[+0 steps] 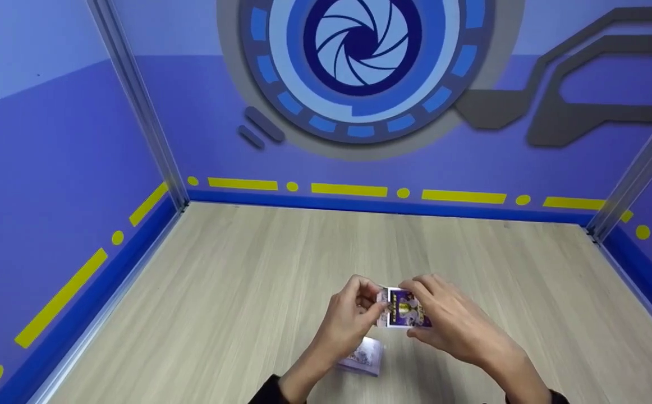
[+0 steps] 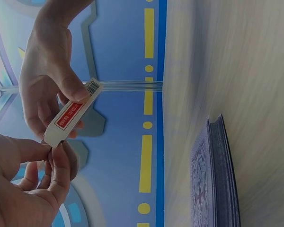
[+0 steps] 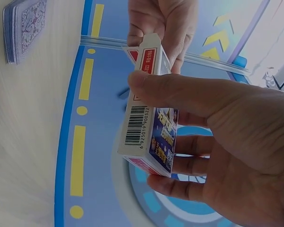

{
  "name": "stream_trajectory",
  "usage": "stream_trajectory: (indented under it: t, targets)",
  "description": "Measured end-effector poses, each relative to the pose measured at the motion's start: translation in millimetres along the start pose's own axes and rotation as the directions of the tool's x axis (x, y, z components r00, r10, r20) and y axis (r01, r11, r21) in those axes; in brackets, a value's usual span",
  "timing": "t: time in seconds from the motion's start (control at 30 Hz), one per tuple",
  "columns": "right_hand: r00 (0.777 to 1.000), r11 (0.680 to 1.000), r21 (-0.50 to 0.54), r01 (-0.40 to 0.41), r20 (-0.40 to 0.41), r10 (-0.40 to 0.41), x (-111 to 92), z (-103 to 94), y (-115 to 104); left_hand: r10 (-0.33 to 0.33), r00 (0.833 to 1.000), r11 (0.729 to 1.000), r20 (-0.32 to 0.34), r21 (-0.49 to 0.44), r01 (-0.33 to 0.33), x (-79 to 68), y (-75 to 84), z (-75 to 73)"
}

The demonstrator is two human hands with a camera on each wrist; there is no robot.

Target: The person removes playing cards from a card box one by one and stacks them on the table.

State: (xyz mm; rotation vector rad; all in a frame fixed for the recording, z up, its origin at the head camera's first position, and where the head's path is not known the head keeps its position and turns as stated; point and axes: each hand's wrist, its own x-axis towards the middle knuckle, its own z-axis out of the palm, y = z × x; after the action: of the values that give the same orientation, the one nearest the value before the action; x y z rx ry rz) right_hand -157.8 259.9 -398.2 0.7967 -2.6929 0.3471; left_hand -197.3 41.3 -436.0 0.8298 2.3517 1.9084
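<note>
A small playing card box (image 1: 409,308) with a purple and yellow printed face is held above the table between both hands. My right hand (image 1: 458,317) grips its barcode end, thumb along the narrow white side (image 3: 137,125) and fingers on the opposite side. At the other end, my left hand (image 1: 348,317) pinches the box's end between thumb and fingertips, where a pale strip shows beside the printed face. The left fingers partly hide that end. Below the left hand lies a stack of playing cards (image 1: 370,354) with an ornate back pattern, partly covered by the wrist.
The light wood tabletop (image 1: 236,292) is bounded by a blue back wall (image 1: 202,129) and side walls with yellow markings. Metal posts (image 1: 141,95) stand at the back corners.
</note>
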Motion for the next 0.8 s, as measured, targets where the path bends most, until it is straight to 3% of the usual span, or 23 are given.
stream_trajectory:
  t: [0.4, 0.6, 0.7, 0.8]
  targets:
    - [0.999, 0.999, 0.012, -0.042, 0.002, 0.042, -2.6, -4.0, 13.3, 0.129, 0.991, 0.982, -0.034, 0.143, -0.123, 2.1, 3.1, -8.2]
    - [0.993, 0.993, 0.015, -0.115, 0.022, 0.114, -3.6, -7.0, 17.4, 0.170, 0.982, 0.943, -0.079, 0.303, -0.139, 3.1, 1.4, -13.3]
    - [0.992, 0.992, 0.011, -0.125, 0.020, 0.125, -3.7, -7.5, 18.0, 0.170, 0.983, 0.918, -0.064, 0.372, -0.135, 3.3, 0.6, -15.4]
    - [0.994, 0.994, 0.005, -0.111, 0.010, 0.111, -3.6, -7.4, 18.4, 0.133, 0.991, 0.911, -0.026, 0.398, -0.112, 2.9, 0.4, -16.4]
